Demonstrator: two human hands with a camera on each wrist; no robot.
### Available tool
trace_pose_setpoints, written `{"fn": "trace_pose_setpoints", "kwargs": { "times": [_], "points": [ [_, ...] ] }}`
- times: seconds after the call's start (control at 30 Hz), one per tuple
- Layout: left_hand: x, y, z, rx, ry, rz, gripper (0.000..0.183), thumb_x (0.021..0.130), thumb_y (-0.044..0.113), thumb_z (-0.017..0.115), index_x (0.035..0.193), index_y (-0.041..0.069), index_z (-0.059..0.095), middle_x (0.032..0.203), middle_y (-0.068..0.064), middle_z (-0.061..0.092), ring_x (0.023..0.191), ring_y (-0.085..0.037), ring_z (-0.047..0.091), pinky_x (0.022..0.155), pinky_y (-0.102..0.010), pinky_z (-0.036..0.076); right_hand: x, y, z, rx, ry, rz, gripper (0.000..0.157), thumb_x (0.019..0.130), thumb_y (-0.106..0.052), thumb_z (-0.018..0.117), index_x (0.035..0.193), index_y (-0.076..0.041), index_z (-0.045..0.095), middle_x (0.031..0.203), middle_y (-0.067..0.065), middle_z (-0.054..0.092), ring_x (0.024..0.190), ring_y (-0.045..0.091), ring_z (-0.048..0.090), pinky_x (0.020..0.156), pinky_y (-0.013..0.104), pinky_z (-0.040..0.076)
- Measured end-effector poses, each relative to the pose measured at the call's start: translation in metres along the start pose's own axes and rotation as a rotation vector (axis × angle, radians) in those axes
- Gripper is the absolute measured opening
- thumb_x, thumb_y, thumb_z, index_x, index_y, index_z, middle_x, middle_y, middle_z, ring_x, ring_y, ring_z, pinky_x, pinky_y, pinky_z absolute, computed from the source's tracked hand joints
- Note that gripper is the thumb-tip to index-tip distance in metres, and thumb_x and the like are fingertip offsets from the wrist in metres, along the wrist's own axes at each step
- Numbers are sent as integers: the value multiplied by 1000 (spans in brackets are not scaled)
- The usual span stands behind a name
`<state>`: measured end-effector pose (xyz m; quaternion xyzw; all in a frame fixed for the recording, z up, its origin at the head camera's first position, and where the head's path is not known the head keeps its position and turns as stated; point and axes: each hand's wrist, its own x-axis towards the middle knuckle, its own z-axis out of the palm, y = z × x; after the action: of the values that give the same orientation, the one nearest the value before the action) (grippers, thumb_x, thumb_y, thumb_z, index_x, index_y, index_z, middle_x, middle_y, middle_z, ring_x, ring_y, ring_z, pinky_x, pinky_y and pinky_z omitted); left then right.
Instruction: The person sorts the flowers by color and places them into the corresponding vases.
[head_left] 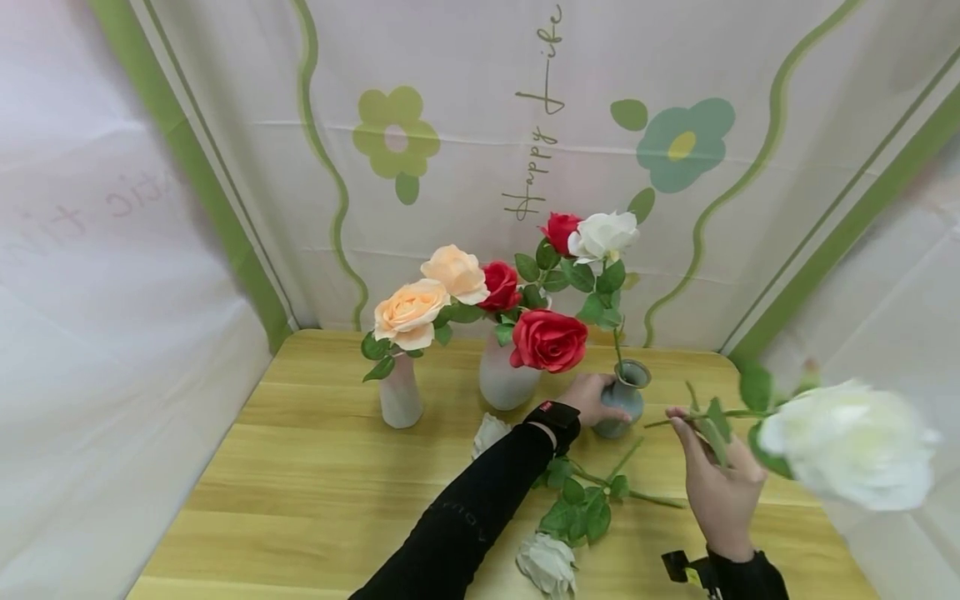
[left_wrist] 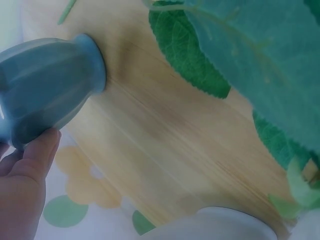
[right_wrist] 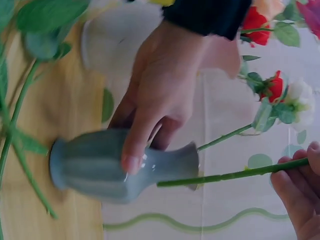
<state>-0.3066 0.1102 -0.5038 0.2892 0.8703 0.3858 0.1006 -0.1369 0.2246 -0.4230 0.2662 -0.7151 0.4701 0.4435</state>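
Note:
My left hand (head_left: 588,402) grips the blue-grey vase (head_left: 628,402) by its body, thumb in front, as the right wrist view also shows. The vase stands upright on the table. Out of its mouth rises one stem bearing a white rose (head_left: 602,237). My right hand (head_left: 722,493) pinches the green stem (right_wrist: 230,175) of another white rose (head_left: 847,446), to the right of the vase. This rose lies sideways in the air, its bloom pointing right and its cut end toward the vase. In the right wrist view that cut end overlaps the vase's neck.
A slim pale vase (head_left: 401,392) with peach roses (head_left: 412,313) stands at left. Beside it is a rounder white vase (head_left: 508,379) with red roses (head_left: 551,340). Loose white roses (head_left: 547,563) with leafy stems lie on the wooden table (head_left: 300,483), partly under my left forearm.

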Motion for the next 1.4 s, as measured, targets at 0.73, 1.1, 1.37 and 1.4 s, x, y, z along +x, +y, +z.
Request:
{"fn": "trace_pose_setpoints", "kwargs": {
  "times": [0.73,1.1,1.37,1.4],
  "points": [
    [-2,3,0,-9,18,-39,72,80,39,82,141,12,55,130,2,61,114,-6,57,87,-14,47,-10,21,-17,244,53,501,26,95,13,56,120,18,57,107,33,59,99,32,63,89,40,51],
    [-2,0,0,-3,18,-24,72,82,38,81,142,11,53,133,1,59,117,-7,56,90,-14,46,8,32,-25,388,144,554,27,96,11,55,121,21,52,107,27,62,101,36,61,92,44,49],
    [-2,1,-1,-28,8,-36,69,83,35,81,142,11,54,131,2,61,115,-7,57,89,-15,47,22,41,-24,375,220,539,25,95,7,58,116,21,56,105,32,61,99,37,62,90,44,51],
    [-2,1,-1,-29,8,-38,71,82,36,81,142,12,53,131,2,60,115,-7,57,89,-15,46,23,42,-24,369,234,539,26,95,6,58,115,22,55,104,33,61,98,37,62,90,44,51]
  ]
}}
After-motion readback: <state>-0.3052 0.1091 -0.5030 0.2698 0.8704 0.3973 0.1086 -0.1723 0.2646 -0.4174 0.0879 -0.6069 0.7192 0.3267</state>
